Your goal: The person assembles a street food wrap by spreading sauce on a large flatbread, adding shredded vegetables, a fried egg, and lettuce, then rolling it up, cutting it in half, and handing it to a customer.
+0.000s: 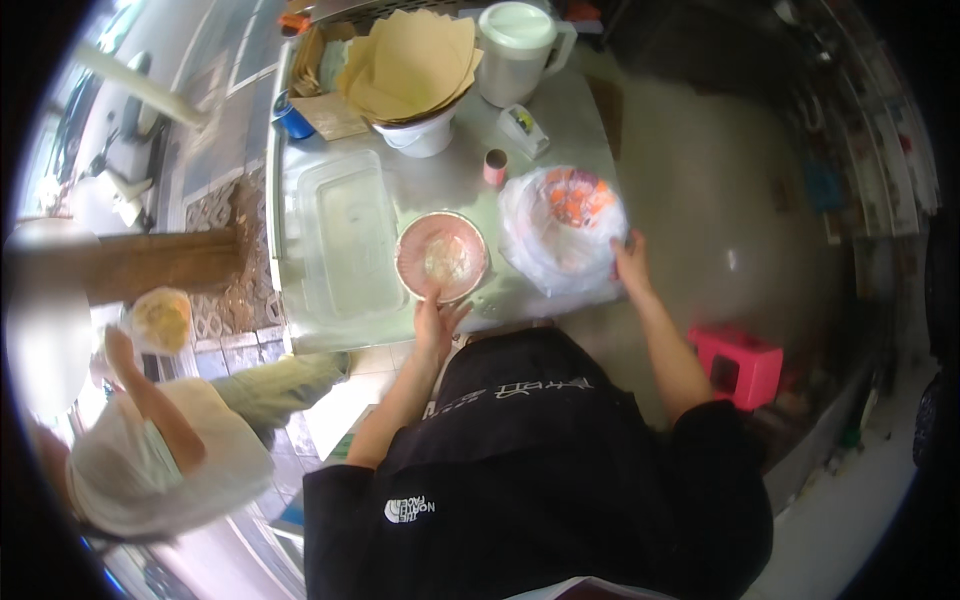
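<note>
A round pink bowl [411, 262] with whitish residue inside stands near the metal table's front edge. My left hand [437, 318] is at its near rim, one finger over the edge and the others spread apart. To the right, a white translucent plastic bag [530, 255] holds orange and white pieces [585, 203]; whether a container is inside it I cannot tell. My right hand [631, 262] grips the bag's right side between thumb and fingers. Left of the bowl lies a clear shallow plastic tray [385, 262].
Behind stand a white bucket [425, 138] topped with brown paper sheets [415, 60], a white lidded jug [515, 65], a small white device [525, 130] and a little pink cup [495, 168]. A pink stool [740, 368] is at right. Another person [150, 450] sits at left holding food.
</note>
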### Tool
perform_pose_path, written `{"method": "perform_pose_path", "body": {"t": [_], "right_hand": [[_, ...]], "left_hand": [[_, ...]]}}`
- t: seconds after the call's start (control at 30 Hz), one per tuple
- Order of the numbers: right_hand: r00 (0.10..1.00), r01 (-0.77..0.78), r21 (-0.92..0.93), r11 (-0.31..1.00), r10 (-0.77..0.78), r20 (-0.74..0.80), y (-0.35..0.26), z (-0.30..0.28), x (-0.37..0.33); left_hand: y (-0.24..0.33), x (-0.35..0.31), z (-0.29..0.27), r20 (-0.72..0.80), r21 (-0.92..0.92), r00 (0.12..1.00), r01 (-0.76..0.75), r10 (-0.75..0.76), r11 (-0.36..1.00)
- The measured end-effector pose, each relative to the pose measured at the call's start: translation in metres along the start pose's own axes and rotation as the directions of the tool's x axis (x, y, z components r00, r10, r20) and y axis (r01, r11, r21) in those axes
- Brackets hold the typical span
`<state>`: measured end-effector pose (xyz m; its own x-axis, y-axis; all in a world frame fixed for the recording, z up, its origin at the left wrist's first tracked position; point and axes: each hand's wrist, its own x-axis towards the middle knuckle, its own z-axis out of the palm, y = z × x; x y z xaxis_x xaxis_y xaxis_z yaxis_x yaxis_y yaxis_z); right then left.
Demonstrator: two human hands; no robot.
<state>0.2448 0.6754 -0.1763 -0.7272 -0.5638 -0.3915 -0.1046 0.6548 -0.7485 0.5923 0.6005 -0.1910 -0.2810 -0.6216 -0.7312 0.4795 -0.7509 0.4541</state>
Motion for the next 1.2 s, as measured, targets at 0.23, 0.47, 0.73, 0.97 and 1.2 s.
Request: {"method": "perform_pose_path", "body": {"t": [0.23,0.47,0.73,0.97,1.2], "right_hand": [[0.949,-0.104,0.331,0.938,-0.006,0.317,-0.029,0.020,-0.004],[0.831,-0.253,0.337,0.907,0.026,0.555,-0.037,0.006,-0.010],[0.818,-0.388,0.330,0.860,0.157,0.553,0.023,-0.038,-0.007],[0.881,-0.394,0.369,0.841,0.232,0.413,0.042,-0.058,-0.009],[0.912,-0.291,0.388,0.874,0.132,0.388,-0.005,-0.041,-0.043]], "left_hand": [[0.004,0.025,0.020,-0.275,0.108,0.928,-0.230,0.251,0.967],[-0.010,-0.004,0.046,-0.610,-0.084,0.736,-0.430,0.295,0.899],[0.000,-0.020,-0.032,-0.793,-0.302,0.595,-0.575,0.135,0.761],[0.052,0.027,-0.070,-0.747,-0.208,0.618,-0.567,0.245,0.797],[0.126,0.066,-0.113,-0.719,-0.145,0.611,-0.597,0.330,0.789]]}}
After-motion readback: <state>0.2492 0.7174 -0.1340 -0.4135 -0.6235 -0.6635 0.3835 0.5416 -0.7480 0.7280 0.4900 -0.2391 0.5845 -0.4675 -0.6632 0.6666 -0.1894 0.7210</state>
